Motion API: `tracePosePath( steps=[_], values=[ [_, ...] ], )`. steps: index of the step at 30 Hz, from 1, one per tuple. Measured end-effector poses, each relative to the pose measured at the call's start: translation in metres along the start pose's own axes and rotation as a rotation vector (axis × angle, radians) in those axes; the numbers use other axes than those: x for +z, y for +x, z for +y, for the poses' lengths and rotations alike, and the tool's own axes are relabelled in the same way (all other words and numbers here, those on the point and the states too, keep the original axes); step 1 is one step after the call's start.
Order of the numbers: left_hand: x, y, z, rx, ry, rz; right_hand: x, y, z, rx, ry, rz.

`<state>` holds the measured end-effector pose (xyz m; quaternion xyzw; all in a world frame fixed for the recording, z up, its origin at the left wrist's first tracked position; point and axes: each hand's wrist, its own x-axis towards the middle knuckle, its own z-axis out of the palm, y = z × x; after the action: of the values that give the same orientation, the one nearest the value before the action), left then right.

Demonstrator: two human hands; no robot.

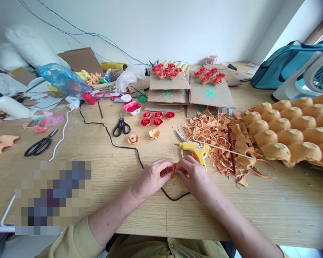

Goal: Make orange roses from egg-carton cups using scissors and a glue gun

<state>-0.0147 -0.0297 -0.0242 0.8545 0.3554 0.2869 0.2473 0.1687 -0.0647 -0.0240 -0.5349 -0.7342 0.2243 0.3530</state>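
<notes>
My left hand (154, 175) and my right hand (192, 175) meet over the near middle of the table, fingertips pinched together. Between them is a small tan egg-carton flower piece (174, 176), mostly covered by the fingers. Just beyond my right hand lies a yellow glue gun (195, 147). Past the hands rest two unpainted carton flowers, one with a pinkish middle (133, 138) and one plain (154, 134). Several red-painted flowers (158, 122) sit behind these, near a bowl of red paint (132, 108). Black-handled scissors (121, 126) lie to their left.
Torn carton scraps (212, 139) heap at right beside a large orange egg tray (293, 125). Cardboard stands (212, 91) at the back carry more red flowers. A black cord (123, 146) runs under my hands. A second pair of scissors (40, 144) lies left; a blurred patch hides part of the table.
</notes>
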Motion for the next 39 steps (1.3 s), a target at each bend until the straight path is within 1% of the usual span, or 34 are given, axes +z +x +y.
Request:
tracePosePath(
  steps=[4,11,15,23,29,33,39],
  values=[
    [0.001,0.0,0.001,-0.011,0.016,0.0,0.001,0.0,0.0,-0.007,-0.001,-0.002],
    [0.0,0.002,0.005,-0.049,0.04,-0.035,0.002,-0.001,-0.001,0.02,-0.023,0.005],
    [0.001,0.001,0.006,-0.054,0.035,-0.036,0.002,-0.001,-0.002,0.035,-0.026,-0.025],
    [0.003,-0.001,0.003,-0.085,0.003,0.002,0.002,0.0,-0.004,0.034,-0.004,-0.051],
    [-0.001,-0.002,0.004,-0.112,-0.06,-0.028,0.001,0.001,-0.005,0.041,0.002,-0.057],
    [-0.006,0.0,0.004,-0.121,-0.129,0.042,0.001,0.0,-0.006,0.055,0.002,-0.052],
    [-0.018,0.002,0.004,0.02,-0.146,0.2,0.001,0.0,-0.006,0.053,0.007,-0.055]
  ],
)
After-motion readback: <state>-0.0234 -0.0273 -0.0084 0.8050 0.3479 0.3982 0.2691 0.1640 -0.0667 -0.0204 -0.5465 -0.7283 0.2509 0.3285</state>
